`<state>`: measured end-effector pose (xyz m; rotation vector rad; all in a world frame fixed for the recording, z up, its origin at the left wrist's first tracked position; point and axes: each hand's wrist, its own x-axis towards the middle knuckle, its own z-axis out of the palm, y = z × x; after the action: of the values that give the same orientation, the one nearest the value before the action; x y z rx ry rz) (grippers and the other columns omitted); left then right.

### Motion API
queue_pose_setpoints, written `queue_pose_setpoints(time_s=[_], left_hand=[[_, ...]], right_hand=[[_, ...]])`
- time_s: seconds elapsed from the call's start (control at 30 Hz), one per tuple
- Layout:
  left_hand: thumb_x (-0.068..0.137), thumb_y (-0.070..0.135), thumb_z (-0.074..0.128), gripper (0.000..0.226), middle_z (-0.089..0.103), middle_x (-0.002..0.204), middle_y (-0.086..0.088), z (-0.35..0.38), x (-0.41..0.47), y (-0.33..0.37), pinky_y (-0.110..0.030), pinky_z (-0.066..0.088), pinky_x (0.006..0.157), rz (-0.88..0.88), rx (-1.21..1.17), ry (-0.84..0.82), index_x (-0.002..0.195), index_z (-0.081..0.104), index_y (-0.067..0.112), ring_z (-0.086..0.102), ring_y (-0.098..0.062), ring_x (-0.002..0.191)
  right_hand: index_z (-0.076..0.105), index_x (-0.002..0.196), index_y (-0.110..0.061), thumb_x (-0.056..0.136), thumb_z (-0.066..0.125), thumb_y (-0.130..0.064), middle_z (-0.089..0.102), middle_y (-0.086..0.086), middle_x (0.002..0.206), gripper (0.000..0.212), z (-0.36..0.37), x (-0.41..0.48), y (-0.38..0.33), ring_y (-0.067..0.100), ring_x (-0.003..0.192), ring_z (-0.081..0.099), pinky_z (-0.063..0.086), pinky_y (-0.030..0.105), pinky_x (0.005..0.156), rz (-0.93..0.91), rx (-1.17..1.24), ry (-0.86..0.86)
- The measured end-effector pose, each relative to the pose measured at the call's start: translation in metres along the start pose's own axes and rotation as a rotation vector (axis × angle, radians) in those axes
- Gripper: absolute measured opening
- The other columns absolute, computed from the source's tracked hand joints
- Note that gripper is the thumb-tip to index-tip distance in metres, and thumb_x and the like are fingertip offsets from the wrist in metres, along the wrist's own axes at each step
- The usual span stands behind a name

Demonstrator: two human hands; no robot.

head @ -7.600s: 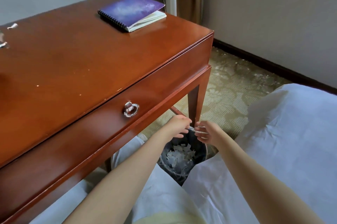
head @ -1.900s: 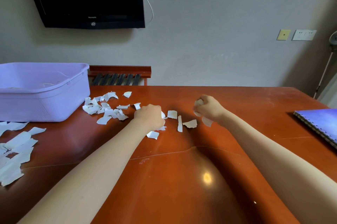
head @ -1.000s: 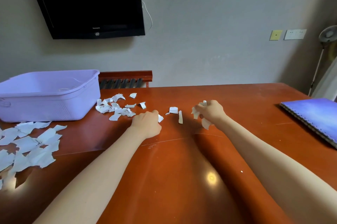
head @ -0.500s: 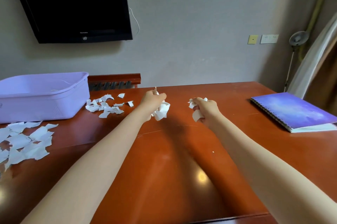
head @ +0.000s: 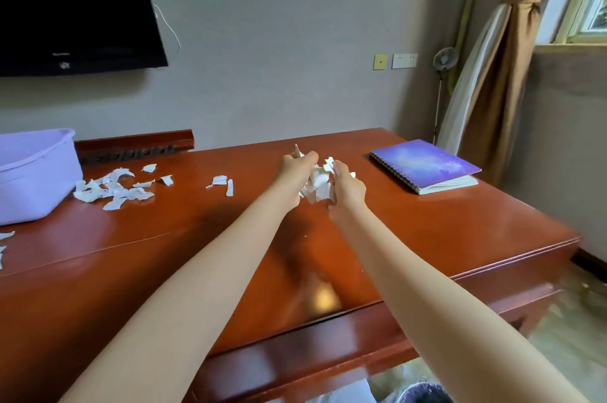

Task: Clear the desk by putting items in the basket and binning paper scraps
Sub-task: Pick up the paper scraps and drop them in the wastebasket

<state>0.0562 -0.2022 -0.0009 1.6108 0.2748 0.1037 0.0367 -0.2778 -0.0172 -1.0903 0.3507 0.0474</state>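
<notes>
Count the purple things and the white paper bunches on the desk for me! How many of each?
Purple things: 2, the basket and the notebook.
White paper bunches: 4, the pile by the basket, the two loose scraps, a few bits at the left edge, and the handful between the left hand and right hand.
Total: 6.

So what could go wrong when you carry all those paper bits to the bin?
The scraps are only loosely bunched between the left hand and right hand, with edges sticking out, so some could flutter onto the desk or the floor. Also, the bin sits low, below the desk's front edge, so a drop from high up might miss it.
</notes>
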Motion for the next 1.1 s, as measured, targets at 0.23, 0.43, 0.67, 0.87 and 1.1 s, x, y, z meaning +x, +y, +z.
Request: queue_pose_setpoints(time_s=[0.23,0.43,0.67,0.87,1.1], left_hand=[[0.089,0.013,0.049,0.021,0.049,0.071,-0.002,0.081,-0.035,0.002,-0.027,0.041,0.065,0.029,-0.061,-0.133,0.071,0.038,0.017,0.053,-0.022,0.071],[0.083,0.013,0.052,0.019,0.055,0.078,-0.007,0.163,-0.069,-0.002,-0.031,0.042,0.069,0.057,-0.047,-0.209,0.068,0.042,0.015,0.053,-0.024,0.076],[0.087,0.019,0.051,0.012,0.063,0.105,-0.013,0.242,-0.117,-0.015,-0.033,0.047,0.078,0.057,-0.011,-0.322,0.092,0.054,0.009,0.057,-0.026,0.089],[0.091,0.019,0.047,0.031,0.061,0.115,-0.01,0.295,-0.158,-0.047,-0.032,0.046,0.084,0.036,0.044,-0.433,0.118,0.052,0.005,0.054,-0.022,0.091],[0.092,0.016,0.041,0.016,0.053,0.102,-0.006,0.331,-0.177,-0.104,-0.037,0.044,0.094,-0.128,0.047,-0.497,0.106,0.047,0.011,0.055,-0.027,0.098]], right_hand=[[0.049,0.07,-0.015,0.091,0.052,-0.023,0.052,0.002,0.065,0.023,-0.064,-0.007,-0.03,0.014,0.051,0.048,0.033,0.018,0.04,-0.071,0.145,0.203],[0.053,0.068,-0.017,0.091,0.051,-0.021,0.061,0.003,0.076,0.023,-0.131,-0.01,-0.056,0.018,0.065,0.058,0.044,0.024,0.053,-0.224,0.274,0.447],[0.052,0.066,-0.017,0.089,0.047,-0.02,0.06,0.004,0.075,0.023,-0.216,-0.021,-0.078,0.018,0.065,0.056,0.044,0.026,0.058,-0.351,0.291,0.63],[0.055,0.069,-0.018,0.087,0.047,-0.017,0.061,-0.001,0.072,0.02,-0.285,-0.028,-0.066,0.016,0.064,0.058,0.046,0.025,0.059,-0.316,0.409,0.74],[0.052,0.067,-0.014,0.086,0.048,-0.017,0.059,0.002,0.071,0.019,-0.347,-0.027,-0.032,0.016,0.06,0.055,0.041,0.024,0.051,-0.209,0.416,0.828]])
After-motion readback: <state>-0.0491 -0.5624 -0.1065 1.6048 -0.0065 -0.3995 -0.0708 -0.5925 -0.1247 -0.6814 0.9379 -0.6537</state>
